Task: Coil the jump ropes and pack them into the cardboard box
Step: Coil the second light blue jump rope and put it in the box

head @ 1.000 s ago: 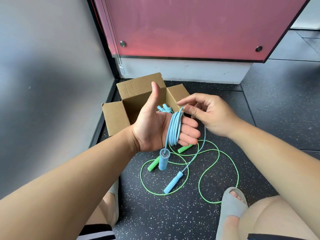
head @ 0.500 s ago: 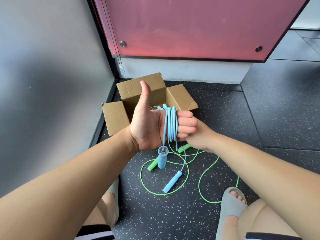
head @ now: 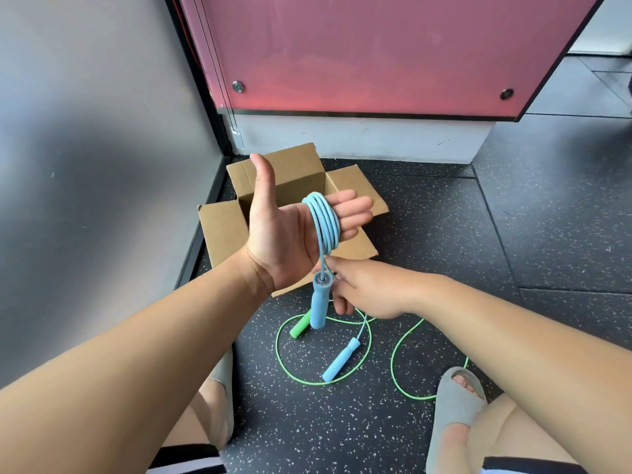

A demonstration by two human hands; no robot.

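Grey sandal (head: 455, 405) nearest, on the speckled floor (head: 444, 234). Green jump rope (head: 277, 350) lies loose and uncoiled on the floor. One blue handle (head: 342, 360) rests across its cord. Right hand (head: 369, 290): grip closed on the free cord of the blue jump rope (head: 325, 224), just beside the hanging handle (head: 319, 302). Left hand (head: 284, 234): grip open, fingers straight, thumb up, blue rope coiled around the fingers. Cardboard box (head: 222, 230) behind, flaps open, by the wall.

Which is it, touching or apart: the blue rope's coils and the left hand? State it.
Touching. The head view shows the blue rope coils wrapped round the left hand, lying against its fingers.
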